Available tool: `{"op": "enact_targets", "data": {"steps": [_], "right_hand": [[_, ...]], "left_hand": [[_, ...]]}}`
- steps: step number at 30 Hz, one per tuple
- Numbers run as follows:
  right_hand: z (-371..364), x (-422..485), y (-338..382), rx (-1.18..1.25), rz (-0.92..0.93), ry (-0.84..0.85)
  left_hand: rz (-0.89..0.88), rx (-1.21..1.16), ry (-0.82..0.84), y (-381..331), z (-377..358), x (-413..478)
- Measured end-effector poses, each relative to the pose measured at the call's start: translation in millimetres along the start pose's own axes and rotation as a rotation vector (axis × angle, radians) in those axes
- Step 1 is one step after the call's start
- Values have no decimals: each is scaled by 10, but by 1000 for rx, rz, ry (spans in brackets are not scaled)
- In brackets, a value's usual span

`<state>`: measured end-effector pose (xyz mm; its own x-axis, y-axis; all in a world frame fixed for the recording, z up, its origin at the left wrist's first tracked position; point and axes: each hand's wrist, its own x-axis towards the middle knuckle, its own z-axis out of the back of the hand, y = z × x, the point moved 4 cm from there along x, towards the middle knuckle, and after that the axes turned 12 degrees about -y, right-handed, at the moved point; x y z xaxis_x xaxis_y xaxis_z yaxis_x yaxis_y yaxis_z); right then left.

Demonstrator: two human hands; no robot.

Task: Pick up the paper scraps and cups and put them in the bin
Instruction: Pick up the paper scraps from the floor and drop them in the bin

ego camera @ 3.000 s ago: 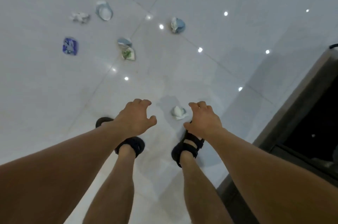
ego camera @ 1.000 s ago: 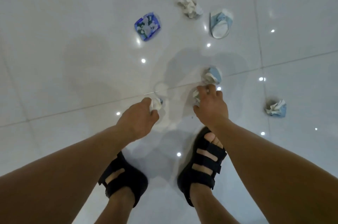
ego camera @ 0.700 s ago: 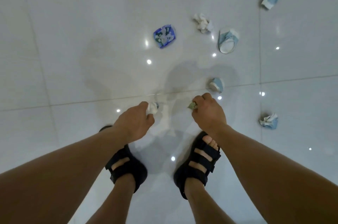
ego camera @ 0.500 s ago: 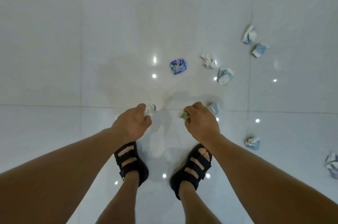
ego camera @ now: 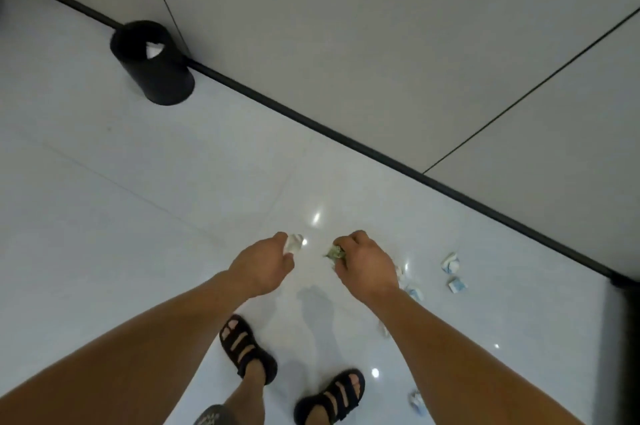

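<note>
Paper, crumpled: white scrap (ego camera: 293,243) pinched at the tips of left hand (ego camera: 265,267), fingers curled round it. Green scrap (ego camera: 335,253) gripped in right hand (ego camera: 367,263), fingers closed on it, mostly hidden behind the knuckles. Both held above the floor (ego camera: 138,216), ahead of the sandals (ego camera: 247,348). Black round bin (ego camera: 152,78) upright against the wall, far left, well apart from both hands; pale item inside, too small to tell. Blue-white scraps (ego camera: 450,263) on the floor at right, blurred, some partly hidden by the right forearm.
</note>
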<state>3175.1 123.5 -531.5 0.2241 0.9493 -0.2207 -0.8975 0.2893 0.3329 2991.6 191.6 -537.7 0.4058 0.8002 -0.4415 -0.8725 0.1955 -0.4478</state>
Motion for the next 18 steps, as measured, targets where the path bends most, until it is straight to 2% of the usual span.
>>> {"op": "enact_targets", "data": {"steps": [11,18], "right_hand": [[1098,576,2028,-114,270,-37],[1449,1213,2989,-108,384,-107]], "left_hand": [[111,-30,-153,803,1937,-586],[174,-32,-329,1225,3020,-397]]}}
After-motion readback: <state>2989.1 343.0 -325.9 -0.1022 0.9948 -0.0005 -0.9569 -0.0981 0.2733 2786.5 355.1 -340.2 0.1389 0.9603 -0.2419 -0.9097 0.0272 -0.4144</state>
